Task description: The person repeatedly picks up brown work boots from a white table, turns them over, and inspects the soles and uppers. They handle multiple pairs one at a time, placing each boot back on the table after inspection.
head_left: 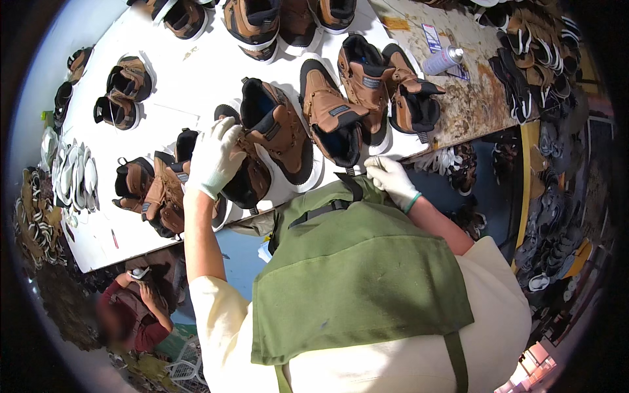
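My left hand [219,157], in a white knit glove, is curled over the side of a brown and black shoe [252,180] near the table's front edge. Part of that shoe is hidden under the glove. My right hand [391,183], also gloved, is at the table edge with its fingers bent together; whatever they may hold is hidden. Just left of it lies a brown shoe [325,108] with a white sole, its heel toward me. Between the hands another brown shoe [275,128] has its black collar facing away from me.
More brown shoes [157,190] crowd the white table [177,85]. White soles [75,173] are stacked at its left. A spray can [442,60] stands on a stained board [481,98]. Another person [141,308] sits at lower left, and shoe racks [550,209] line the right.
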`<control>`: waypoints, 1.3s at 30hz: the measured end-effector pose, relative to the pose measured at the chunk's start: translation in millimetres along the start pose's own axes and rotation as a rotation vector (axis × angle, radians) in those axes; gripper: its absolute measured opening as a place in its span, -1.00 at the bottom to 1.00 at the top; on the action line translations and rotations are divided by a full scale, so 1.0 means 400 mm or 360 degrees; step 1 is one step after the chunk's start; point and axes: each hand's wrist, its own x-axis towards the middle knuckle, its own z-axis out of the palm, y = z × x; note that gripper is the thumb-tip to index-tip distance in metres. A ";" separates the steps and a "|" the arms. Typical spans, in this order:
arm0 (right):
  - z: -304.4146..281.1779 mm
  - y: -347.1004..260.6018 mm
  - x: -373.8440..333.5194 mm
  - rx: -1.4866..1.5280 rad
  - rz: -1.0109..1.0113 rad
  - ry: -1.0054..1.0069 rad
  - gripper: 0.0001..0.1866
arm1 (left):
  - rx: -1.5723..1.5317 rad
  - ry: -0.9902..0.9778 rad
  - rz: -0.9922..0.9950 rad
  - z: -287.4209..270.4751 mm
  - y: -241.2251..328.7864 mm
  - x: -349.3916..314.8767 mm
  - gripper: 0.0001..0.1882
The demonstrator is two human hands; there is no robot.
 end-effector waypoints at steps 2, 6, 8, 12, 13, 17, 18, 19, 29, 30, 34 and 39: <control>-0.014 0.017 -0.009 0.0163 0.0050 -0.0001 -0.79 | -0.0008 0.0007 -0.0005 0.006 -0.008 -0.003 -0.41; -0.020 0.037 -0.039 0.0478 -0.0122 0.0080 -0.80 | 0.0025 -0.0022 -0.0069 0.007 -0.015 -0.021 -0.41; -0.021 0.044 -0.057 0.0585 -0.0224 0.0111 -0.78 | 0.0004 -0.0024 -0.0063 0.009 -0.015 -0.025 -0.41; -0.032 0.029 -0.080 0.0404 -0.0223 0.0122 -0.78 | -0.0023 0.0003 -0.0035 0.028 -0.024 -0.033 -0.43; -0.034 0.012 -0.082 0.0343 -0.0172 0.0126 -0.78 | -0.0033 0.0003 -0.0034 0.030 -0.024 -0.034 -0.44; -0.026 0.011 -0.037 0.0241 -0.0056 0.0270 -0.79 | -0.0100 0.0064 0.0000 0.025 -0.004 -0.029 -0.45; -0.019 0.013 -0.024 0.0055 -0.0189 0.0333 -0.79 | -0.0104 0.0079 0.0004 0.021 0.004 -0.028 -0.46; -0.012 0.014 -0.009 -0.0129 -0.0321 0.0395 -0.78 | -0.0106 0.0092 0.0009 0.016 0.011 -0.025 -0.46; -0.062 -0.053 0.033 -0.0542 -0.0790 0.0864 -0.79 | -0.0303 0.0282 0.0194 -0.006 0.140 -0.015 -0.55; -0.089 -0.050 0.049 -0.0706 -0.0978 0.1034 -0.78 | -0.0342 0.0271 0.0223 -0.007 0.153 -0.003 -0.55; -0.184 -0.083 0.071 -0.0786 -0.1033 0.1294 -0.71 | -0.0521 0.0293 0.0275 -0.011 0.215 0.045 -0.55; -0.270 -0.074 0.080 -0.0924 -0.0985 0.1208 -0.62 | -0.0650 0.0387 0.0421 -0.049 0.339 0.193 -0.55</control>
